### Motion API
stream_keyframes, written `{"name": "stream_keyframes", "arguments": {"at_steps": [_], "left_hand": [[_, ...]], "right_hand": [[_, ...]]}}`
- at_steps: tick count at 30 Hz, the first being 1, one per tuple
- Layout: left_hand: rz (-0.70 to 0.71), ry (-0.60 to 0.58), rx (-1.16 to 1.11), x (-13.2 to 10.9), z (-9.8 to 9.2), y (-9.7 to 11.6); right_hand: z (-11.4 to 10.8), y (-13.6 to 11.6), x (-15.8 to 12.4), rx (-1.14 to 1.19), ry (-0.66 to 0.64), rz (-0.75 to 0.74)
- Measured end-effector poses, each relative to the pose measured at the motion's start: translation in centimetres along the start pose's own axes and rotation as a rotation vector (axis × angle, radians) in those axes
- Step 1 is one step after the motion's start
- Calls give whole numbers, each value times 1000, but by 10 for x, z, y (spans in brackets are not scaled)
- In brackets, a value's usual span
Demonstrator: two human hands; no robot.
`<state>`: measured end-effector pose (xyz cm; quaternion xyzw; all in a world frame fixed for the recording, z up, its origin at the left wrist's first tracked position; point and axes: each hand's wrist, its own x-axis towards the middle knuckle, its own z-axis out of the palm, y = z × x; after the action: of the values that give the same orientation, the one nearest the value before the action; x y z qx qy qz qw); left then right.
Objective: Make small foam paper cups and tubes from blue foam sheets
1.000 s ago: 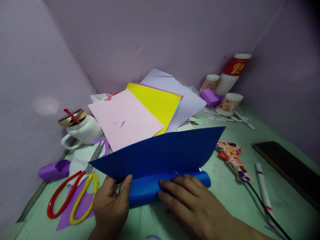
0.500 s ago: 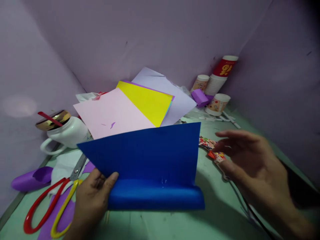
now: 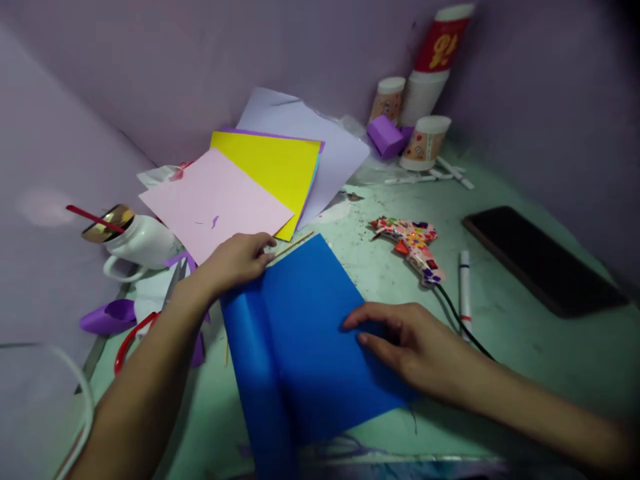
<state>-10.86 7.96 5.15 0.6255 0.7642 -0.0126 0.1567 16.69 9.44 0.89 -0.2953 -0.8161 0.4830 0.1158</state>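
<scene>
one blue sheet [image 3: 320, 347] lies on the tabletop [image 3: 540, 347] in front of the person, its left side curled into a roll. the right hand [image 3: 410, 343] is over the sheet's right part, thumb and forefinger spread; contact is hard to tell. the left hand [image 3: 240, 263] is at the roll's far end, fingers bent; whether they pinch it is hidden. one pair of scissors [image 3: 131, 339] shows partly behind the left forearm, beside one purple tube [image 3: 107, 317]. rightward are one glue gun [image 3: 413, 243], one marker [image 3: 465, 293] and one phone [image 3: 543, 260]. one white mug [image 3: 143, 247] has a gold lid and a red stick at its mouth. farther are pink, yellow and lilac papers [image 3: 267, 173], then two tan cups [image 3: 425, 143] by a red-topped stack [image 3: 433, 60], insides hidden.
</scene>
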Motion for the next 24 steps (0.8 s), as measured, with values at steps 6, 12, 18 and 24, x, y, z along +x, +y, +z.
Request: {"name": "stream_keyframes", "arguments": {"at_steps": [6, 12, 18, 24], "left_hand": [[-186, 161, 358, 1, 29, 19], [-175, 223, 434, -1, 32, 23], [-106, 361, 365, -1, 34, 22], [-146, 774, 160, -53, 25, 28]], "right_hand": [[19, -1, -22, -569, 249, -105], [60, -22, -32, -398, 255, -795], [94, -22, -34, -440, 55, -890], [93, -23, -44, -452, -18, -743]]}}
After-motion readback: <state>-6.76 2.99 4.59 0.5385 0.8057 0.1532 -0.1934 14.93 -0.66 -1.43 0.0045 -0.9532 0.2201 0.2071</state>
